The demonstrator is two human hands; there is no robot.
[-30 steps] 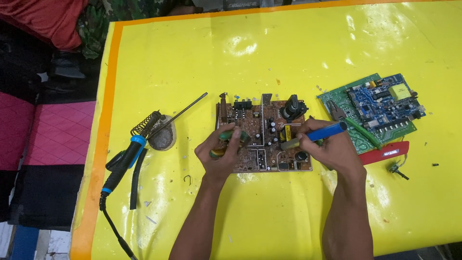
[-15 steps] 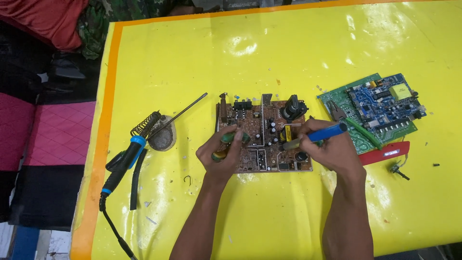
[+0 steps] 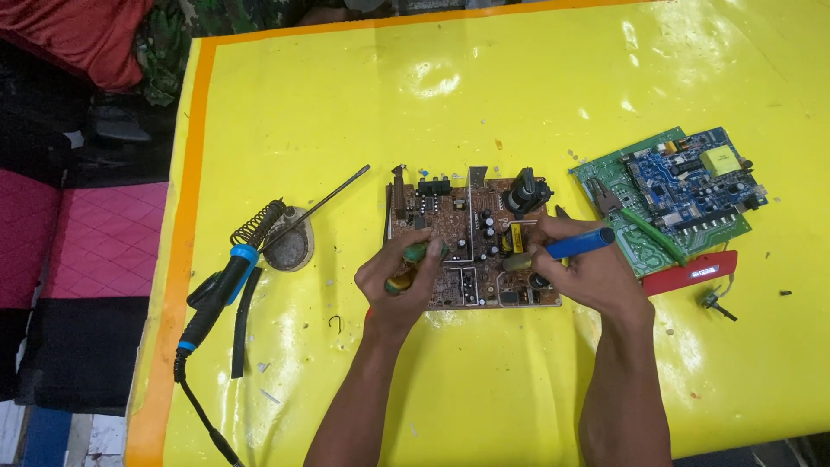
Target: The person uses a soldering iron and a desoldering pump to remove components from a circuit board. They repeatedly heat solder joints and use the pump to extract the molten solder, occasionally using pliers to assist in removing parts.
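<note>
A brown circuit board with black and yellow parts lies flat on the yellow table. My left hand is closed around a small green, yellow and red tool whose tip rests on the board's left half. My right hand grips a blue-handled tool like a pen, its metal tip touching the board near a yellow component. Both forearms reach in from the bottom edge.
A soldering iron with a blue collar sits in a coil stand at left, its cord trailing down. A long thin rod lies beside it. Green and blue circuit boards, green-handled pliers and a red tool lie at right.
My left hand has shifted slightly on the board with the small tool. My right hand and the blue-handled tool stay almost where they were.
</note>
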